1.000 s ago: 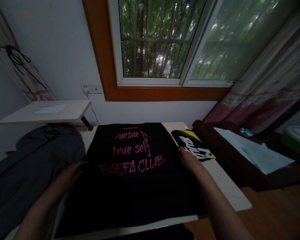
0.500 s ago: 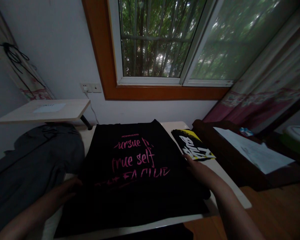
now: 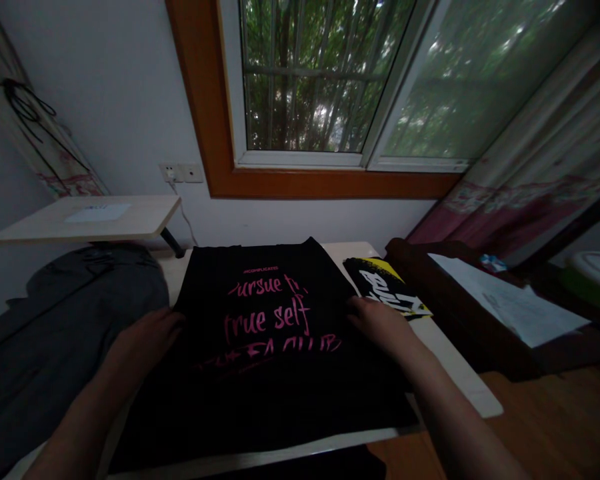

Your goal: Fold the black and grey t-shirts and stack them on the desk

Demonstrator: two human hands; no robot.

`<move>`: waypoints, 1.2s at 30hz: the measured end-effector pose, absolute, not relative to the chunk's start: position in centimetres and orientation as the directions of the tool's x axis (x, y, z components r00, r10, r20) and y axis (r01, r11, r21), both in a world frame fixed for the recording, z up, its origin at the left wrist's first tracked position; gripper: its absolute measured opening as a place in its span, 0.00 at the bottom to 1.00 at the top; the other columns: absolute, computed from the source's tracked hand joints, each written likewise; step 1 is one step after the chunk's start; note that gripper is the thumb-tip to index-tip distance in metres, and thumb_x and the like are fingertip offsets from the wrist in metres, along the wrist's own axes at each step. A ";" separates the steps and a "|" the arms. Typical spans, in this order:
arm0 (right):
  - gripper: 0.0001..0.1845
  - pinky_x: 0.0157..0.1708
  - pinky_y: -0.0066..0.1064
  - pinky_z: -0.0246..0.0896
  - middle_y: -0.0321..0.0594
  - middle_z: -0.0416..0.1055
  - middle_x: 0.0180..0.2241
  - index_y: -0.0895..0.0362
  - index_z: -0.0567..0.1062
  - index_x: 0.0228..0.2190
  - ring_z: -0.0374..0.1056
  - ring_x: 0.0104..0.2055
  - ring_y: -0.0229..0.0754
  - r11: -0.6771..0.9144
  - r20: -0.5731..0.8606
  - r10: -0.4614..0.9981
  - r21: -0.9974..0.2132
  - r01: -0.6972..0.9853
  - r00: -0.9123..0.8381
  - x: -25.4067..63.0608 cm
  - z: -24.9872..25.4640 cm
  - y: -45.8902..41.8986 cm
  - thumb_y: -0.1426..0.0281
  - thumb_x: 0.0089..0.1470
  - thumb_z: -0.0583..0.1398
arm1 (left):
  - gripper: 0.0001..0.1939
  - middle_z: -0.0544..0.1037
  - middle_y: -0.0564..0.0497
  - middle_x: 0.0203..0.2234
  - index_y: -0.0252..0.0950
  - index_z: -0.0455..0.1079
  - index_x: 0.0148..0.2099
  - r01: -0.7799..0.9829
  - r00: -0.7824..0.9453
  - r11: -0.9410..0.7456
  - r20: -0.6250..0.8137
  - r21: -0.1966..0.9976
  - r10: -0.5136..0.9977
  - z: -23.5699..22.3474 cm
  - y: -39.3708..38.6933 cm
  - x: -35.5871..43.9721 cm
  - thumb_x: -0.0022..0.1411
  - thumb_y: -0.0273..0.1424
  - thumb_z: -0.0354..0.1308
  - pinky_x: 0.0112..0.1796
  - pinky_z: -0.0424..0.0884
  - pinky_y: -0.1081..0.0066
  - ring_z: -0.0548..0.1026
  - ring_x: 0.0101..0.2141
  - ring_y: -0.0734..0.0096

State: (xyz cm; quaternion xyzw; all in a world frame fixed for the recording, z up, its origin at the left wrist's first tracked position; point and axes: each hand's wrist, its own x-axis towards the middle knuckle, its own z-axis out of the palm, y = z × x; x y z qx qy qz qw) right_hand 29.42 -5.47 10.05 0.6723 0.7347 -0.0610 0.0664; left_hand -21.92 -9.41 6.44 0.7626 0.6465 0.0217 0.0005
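Note:
A black T-shirt [image 3: 260, 393] with pink lettering lies spread on a pale table, its sides partly folded so that some letters are cut off. My left hand [image 3: 157, 333] is at its left edge, fingers curled on the dark cloth. Across from it, my right hand [image 3: 375, 320] has its fingers bent together at the right edge, pinching the fabric. The fingertips are partly lost in the dark cloth. Just beyond my right hand lies a folded black and yellow printed item [image 3: 387, 287] with white lettering.
Dark grey cloth [image 3: 80, 307] is heaped at the left, below a small raised board [image 3: 90, 220] with paper on it. The pale table [image 3: 473, 387] shows at the right. Beyond it, a paper sheet [image 3: 510, 300] rests on dark brown furniture. A window [image 3: 320, 87] is ahead.
Both hands have moved farther up along the shirt's sides and inward, and their fingers have closed at its edges. The shirt lies nearly as before.

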 end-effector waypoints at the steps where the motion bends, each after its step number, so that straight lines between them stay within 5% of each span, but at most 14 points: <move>1: 0.14 0.39 0.34 0.64 0.45 0.78 0.46 0.51 0.75 0.49 0.76 0.46 0.50 0.136 -0.180 0.974 -0.021 0.990 -0.138 28.5 10.1 -5.4 0.66 0.62 0.58 | 0.17 0.79 0.47 0.47 0.43 0.76 0.51 0.981 0.195 -0.195 0.032 -0.012 0.980 6.3 -8.7 -21.0 0.69 0.33 0.47 0.48 0.71 0.64 0.77 0.46 0.61; 7: 0.14 0.44 0.30 0.63 0.42 0.77 0.47 0.50 0.76 0.49 0.75 0.47 0.45 0.279 -0.156 0.943 -0.111 0.954 -0.294 23.9 9.1 -4.8 0.65 0.65 0.56 | 0.19 0.75 0.44 0.48 0.40 0.72 0.57 0.955 0.245 -0.225 0.082 -0.191 0.966 5.4 -5.4 -17.7 0.69 0.27 0.47 0.43 0.69 0.65 0.73 0.46 0.60; 17: 0.18 0.41 0.30 0.65 0.42 0.74 0.49 0.50 0.72 0.55 0.74 0.45 0.44 0.257 -0.014 0.965 -0.160 0.953 -0.262 23.9 5.9 -4.1 0.66 0.67 0.54 | 0.13 0.73 0.41 0.37 0.35 0.75 0.40 0.891 0.382 -0.314 0.169 -0.328 0.908 5.6 -4.0 -17.9 0.68 0.24 0.49 0.41 0.66 0.60 0.70 0.40 0.55; 22: 0.20 0.42 0.30 0.65 0.43 0.73 0.51 0.50 0.70 0.58 0.74 0.46 0.44 0.255 0.018 0.966 -0.190 0.948 -0.257 24.2 5.4 -4.2 0.67 0.66 0.53 | 0.14 0.74 0.42 0.40 0.37 0.75 0.49 0.898 0.393 -0.332 0.189 -0.287 0.900 5.3 -4.0 -18.0 0.68 0.25 0.49 0.42 0.66 0.60 0.70 0.41 0.55; 36: 0.18 0.47 0.30 0.64 0.43 0.74 0.48 0.52 0.74 0.54 0.73 0.47 0.44 0.247 0.050 0.969 -0.223 0.943 -0.242 25.5 4.6 -4.0 0.67 0.66 0.54 | 0.08 0.75 0.42 0.39 0.36 0.74 0.40 0.904 0.402 -0.369 0.137 -0.216 0.905 4.8 -4.0 -18.8 0.64 0.27 0.53 0.44 0.66 0.60 0.70 0.42 0.56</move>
